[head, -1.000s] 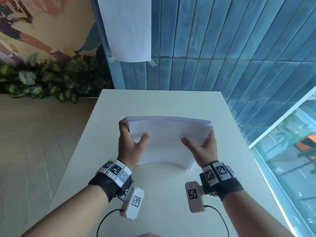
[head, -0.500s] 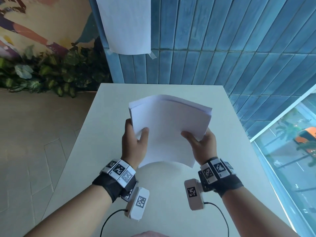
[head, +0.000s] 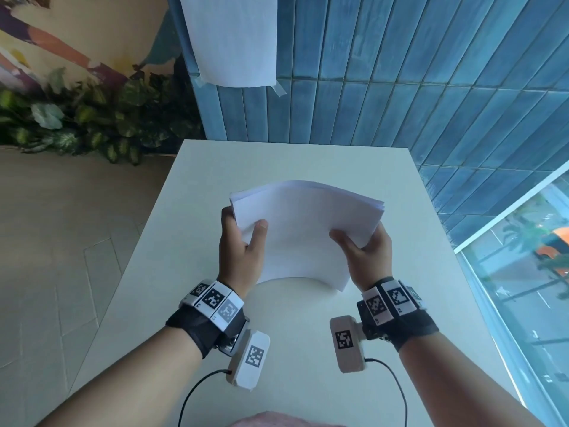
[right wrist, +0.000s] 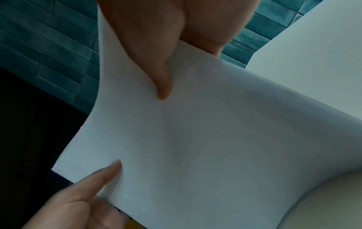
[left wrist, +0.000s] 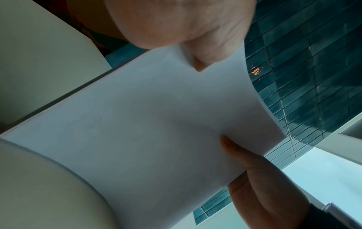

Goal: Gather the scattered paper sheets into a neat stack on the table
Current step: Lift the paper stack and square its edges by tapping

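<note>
A stack of white paper sheets [head: 303,232] stands tilted on its near edge over the middle of the white table [head: 308,349], bowed upward. My left hand [head: 238,241] grips its left side, thumb on the front face and fingers behind. My right hand [head: 368,251] grips the right side the same way. In the left wrist view the paper stack [left wrist: 149,131] fills the frame, with my left hand's thumb at the top and my right hand [left wrist: 264,186] pinching the lower edge. The right wrist view shows the paper stack [right wrist: 195,139] between both thumbs.
A single white sheet [head: 234,38] is taped to the blue tiled wall [head: 400,72] behind the table. Leafy plants [head: 86,124] line the wall at left above a tiled floor. A glass window [head: 523,272] runs along the table's right side.
The stack has been lifted and tipped from a low, flatter hold to a more upright, bowed one. Both hands keep their grip on its sides.
</note>
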Motion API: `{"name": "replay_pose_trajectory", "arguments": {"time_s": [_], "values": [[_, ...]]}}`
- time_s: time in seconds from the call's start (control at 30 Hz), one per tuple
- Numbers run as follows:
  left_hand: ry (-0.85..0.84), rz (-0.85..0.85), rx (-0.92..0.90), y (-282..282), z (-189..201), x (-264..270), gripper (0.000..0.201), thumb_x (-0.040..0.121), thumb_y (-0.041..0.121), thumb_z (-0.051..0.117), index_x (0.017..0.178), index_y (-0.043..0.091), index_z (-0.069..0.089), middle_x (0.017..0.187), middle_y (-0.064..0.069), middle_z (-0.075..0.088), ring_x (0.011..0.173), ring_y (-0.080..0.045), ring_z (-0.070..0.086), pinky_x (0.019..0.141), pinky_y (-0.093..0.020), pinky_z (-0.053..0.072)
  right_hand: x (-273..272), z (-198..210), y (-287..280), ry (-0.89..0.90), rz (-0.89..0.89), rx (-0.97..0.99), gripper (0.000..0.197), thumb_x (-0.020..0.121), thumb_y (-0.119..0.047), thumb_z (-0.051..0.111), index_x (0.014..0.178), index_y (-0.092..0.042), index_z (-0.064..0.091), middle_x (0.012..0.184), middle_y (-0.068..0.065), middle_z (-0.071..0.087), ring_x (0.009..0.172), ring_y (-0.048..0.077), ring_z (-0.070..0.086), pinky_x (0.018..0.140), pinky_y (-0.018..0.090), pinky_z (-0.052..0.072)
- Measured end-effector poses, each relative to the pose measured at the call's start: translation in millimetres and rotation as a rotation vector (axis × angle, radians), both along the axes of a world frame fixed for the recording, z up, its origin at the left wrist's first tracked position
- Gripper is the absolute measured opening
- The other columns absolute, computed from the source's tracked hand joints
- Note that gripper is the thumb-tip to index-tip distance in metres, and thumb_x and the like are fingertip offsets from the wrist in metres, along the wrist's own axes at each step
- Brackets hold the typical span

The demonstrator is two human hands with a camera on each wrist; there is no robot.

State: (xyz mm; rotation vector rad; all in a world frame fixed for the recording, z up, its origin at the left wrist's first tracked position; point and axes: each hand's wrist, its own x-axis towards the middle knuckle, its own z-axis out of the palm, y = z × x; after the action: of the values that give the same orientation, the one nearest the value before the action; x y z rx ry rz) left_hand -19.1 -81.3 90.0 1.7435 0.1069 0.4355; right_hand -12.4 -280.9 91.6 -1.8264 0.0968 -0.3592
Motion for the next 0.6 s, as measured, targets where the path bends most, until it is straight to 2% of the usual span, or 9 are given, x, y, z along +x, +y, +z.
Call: {"name": "replay_pose_trajectory", "arguments": {"time_s": [0.07,0.1,0.17,0.2,0.27,0.4,0.47,0.53,0.6], "values": [[0.021,-0.004,0.004,1.6,-2.2,0.1,0.036,0.088,0.007,0.061,0.099,0.034,0.041,0.101,0.014,0.06,0.09,0.009,0.061,0.081,-0.011,0.047,0.6,-5.3,-1.1,0.006,-0.003,0.005,0.034,0.074,-0.006,0.075,0.099,-0.02,0.058,0.091,-0.001,0.065,0.083,0.008,0.063,0.069,0.015,0.05],[0.044,-0.014,0.006,2.4,-5.8,-0.5,0.036,0.087,0.009,0.062,0.101,0.034,0.041,0.104,0.01,0.062,0.095,0.001,0.062,0.085,-0.017,0.048,0.1,-9.9,-1.7,0.026,-0.007,0.009,0.037,0.073,-0.006,0.076,0.103,-0.017,0.057,0.093,0.0,0.065,0.084,0.008,0.063,0.069,0.015,0.05],[0.107,-0.037,0.016,2.6,-13.8,-3.8,0.034,0.087,0.011,0.063,0.107,0.029,0.042,0.111,0.003,0.062,0.103,-0.014,0.062,0.093,-0.031,0.048,-2.2,-20.1,-1.8,0.079,-0.015,0.007,0.038,0.072,-0.006,0.077,0.105,-0.012,0.058,0.095,0.005,0.067,0.085,0.019,0.064,0.07,0.021,0.05],[0.132,-0.044,0.029,2.0,-16.6,-5.5,0.033,0.088,0.011,0.062,0.11,0.025,0.042,0.114,0.001,0.061,0.104,-0.017,0.061,0.096,-0.035,0.048,-3.4,-23.0,-1.2,0.095,-0.015,-0.003,0.036,0.073,-0.006,0.076,0.104,-0.01,0.059,0.094,0.007,0.067,0.085,0.023,0.065,0.069,0.023,0.049],[0.133,-0.046,0.045,0.3,-17.8,-6.2,0.031,0.09,0.01,0.06,0.112,0.021,0.041,0.116,-0.003,0.06,0.106,-0.019,0.059,0.099,-0.037,0.046,-3.2,-22.3,0.4,0.085,-0.013,-0.016,0.031,0.073,-0.005,0.075,0.1,-0.008,0.061,0.091,0.007,0.067,0.083,0.025,0.063,0.067,0.021,0.048],[0.079,-0.03,0.022,4.0,-15.8,-2.3,0.034,0.089,0.009,0.061,0.115,0.022,0.043,0.116,0.0,0.061,0.105,-0.014,0.06,0.095,-0.027,0.045,0.5,-14.6,-1.4,0.048,-0.016,-0.01,0.029,0.075,-0.006,0.074,0.098,-0.015,0.059,0.089,0.003,0.066,0.078,0.015,0.061,0.067,0.02,0.048],[0.11,-0.04,0.025,8.0,-23.6,-3.0,0.036,0.087,0.011,0.063,0.117,0.02,0.045,0.117,-0.001,0.063,0.107,-0.015,0.062,0.096,-0.031,0.047,-1.0,-21.7,-3.1,0.1,-0.005,-0.022,0.032,0.074,-0.008,0.075,0.101,-0.015,0.058,0.092,0.003,0.067,0.081,0.016,0.063,0.071,0.023,0.05],[0.17,-0.042,0.043,9.9,-32.9,-6.3,0.036,0.087,0.012,0.064,0.117,0.018,0.046,0.116,-0.003,0.064,0.106,-0.018,0.062,0.097,-0.038,0.049,-4.4,-33.7,-4.1,0.175,0.005,-0.059,0.034,0.075,-0.009,0.075,0.106,-0.01,0.059,0.096,0.006,0.068,0.087,0.023,0.065,0.075,0.029,0.05],[0.2,-0.04,0.06,10.2,-37.9,-7.4,0.035,0.088,0.011,0.062,0.119,0.015,0.048,0.116,-0.003,0.064,0.105,-0.018,0.062,0.097,-0.039,0.048,-5.8,-38.7,-4.0,0.214,0.003,-0.09,0.025,0.079,-0.009,0.072,0.101,-0.007,0.061,0.09,0.005,0.068,0.086,0.026,0.064,0.072,0.027,0.047]]}}
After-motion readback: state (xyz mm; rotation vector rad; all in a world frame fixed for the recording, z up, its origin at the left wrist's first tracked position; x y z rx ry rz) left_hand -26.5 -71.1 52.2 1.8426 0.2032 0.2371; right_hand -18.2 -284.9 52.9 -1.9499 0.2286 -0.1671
